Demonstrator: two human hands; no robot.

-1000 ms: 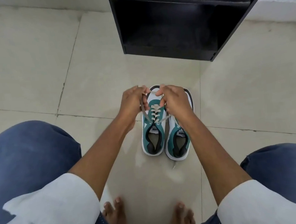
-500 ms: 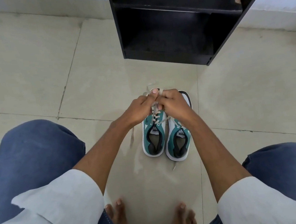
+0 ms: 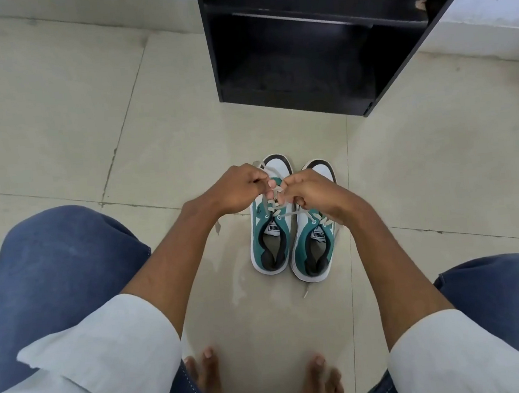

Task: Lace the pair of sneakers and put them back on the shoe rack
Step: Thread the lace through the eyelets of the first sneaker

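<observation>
Head view: left hand (image 3: 235, 188) and right hand (image 3: 310, 191) each pinch the lace (image 3: 275, 193) over the left sneaker (image 3: 271, 233). Fingers are closed tight on it. Its mate (image 3: 315, 244) sits just beside, near the black shoe rack (image 3: 300, 43).

Floor tiles (image 3: 53, 105), smooth with dull sheen; shoe rack (image 3: 303, 75), matt black board; sneakers (image 3: 272, 239), teal cloth-like uppers, flat woven laces (image 3: 277, 209).

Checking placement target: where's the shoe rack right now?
In the head view, the black shoe rack stands at top centre-right on the tiled floor, beyond the pair of sneakers, with a strip of bare tile between them.
</observation>
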